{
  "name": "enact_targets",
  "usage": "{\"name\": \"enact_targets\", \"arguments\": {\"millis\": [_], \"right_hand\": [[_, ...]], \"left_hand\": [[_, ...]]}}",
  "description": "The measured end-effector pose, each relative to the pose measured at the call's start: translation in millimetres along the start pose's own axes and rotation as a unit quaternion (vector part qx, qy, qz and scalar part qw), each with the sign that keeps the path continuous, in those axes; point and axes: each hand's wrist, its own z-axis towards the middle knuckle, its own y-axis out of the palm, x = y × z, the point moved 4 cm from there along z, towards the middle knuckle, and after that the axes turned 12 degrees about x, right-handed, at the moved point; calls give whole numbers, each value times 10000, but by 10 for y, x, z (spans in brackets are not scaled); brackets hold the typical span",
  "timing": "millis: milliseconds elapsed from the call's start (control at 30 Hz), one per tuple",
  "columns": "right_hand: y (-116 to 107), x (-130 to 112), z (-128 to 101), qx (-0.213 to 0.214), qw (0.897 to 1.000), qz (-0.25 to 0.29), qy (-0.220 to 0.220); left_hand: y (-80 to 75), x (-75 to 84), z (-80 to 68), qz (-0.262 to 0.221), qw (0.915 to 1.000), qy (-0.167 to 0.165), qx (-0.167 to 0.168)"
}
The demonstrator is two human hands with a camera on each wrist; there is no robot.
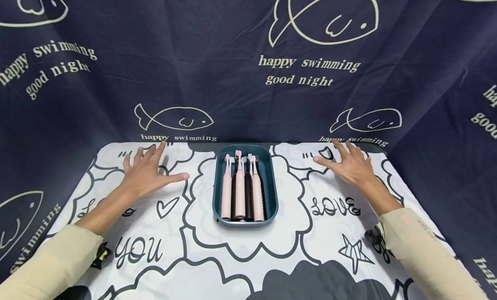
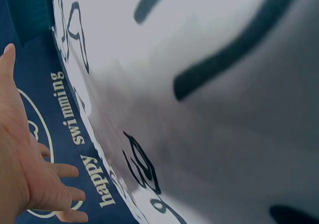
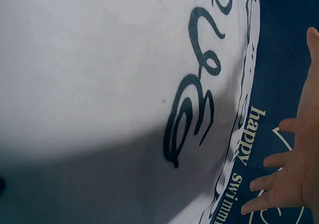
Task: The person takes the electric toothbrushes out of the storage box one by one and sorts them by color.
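Observation:
A dark teal tray (image 1: 270, 179) sits at the middle of the table and holds several electric toothbrushes, pink ones (image 1: 226, 192) and black ones (image 1: 248, 196), lying side by side with heads toward the far edge. My left hand (image 1: 149, 172) lies flat on the printed cloth to the left of the tray, fingers spread, holding nothing. My right hand (image 1: 349, 164) lies flat to the right of the tray, fingers spread too. In the wrist views the left hand (image 2: 25, 169) and right hand (image 3: 294, 179) show splayed fingers over the cloth.
A white tablecloth (image 1: 248, 257) with black cloud, heart and "LOVE YOU" prints covers the table. A dark blue curtain (image 1: 217, 75) with fish drawings and "happy swimming good night" text hangs right behind and at both sides.

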Motion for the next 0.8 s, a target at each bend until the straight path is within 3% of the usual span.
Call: {"name": "enact_targets", "arguments": {"millis": [433,800], "right_hand": [[34,-85,-44,6,10000,11,-93],[78,-194,-67,-178,9993,282,-166]], "left_hand": [[31,209,-91,-317,9994,114,-117],[38,414,-176,-488,9985,236,-6]]}}
